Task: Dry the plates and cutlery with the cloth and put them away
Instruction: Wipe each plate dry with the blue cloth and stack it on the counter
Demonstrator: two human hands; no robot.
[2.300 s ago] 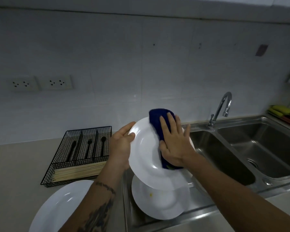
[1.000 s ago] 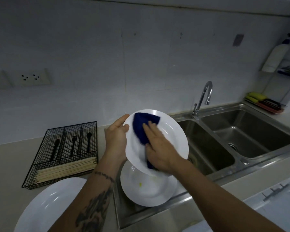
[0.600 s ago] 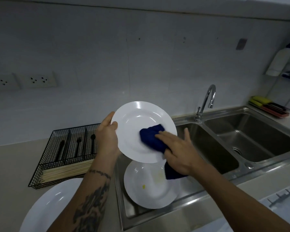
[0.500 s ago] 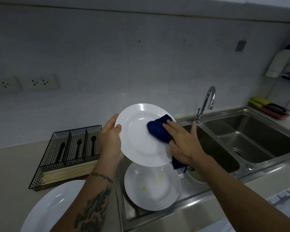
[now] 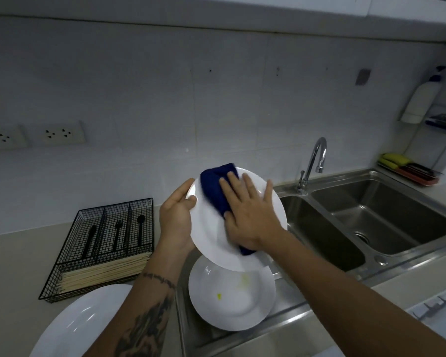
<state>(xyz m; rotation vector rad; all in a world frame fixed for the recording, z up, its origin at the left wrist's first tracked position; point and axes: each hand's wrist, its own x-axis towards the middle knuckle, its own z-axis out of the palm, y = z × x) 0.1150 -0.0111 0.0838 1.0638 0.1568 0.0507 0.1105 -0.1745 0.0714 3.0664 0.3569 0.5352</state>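
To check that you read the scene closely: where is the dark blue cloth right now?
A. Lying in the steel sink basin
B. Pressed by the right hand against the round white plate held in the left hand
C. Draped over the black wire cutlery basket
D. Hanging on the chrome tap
B: the right hand lies flat on the dark blue cloth, pressing it onto the round white plate whose edge the left hand grips.

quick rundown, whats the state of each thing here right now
held plate: tilted, gripped at its edge by left hand
blue cloth: pressed flat on it by right hand
plate in sink: lying flat, yellow specks
counter plate: flat
tap: no water seen
cutlery basket: black cutlery, chopsticks
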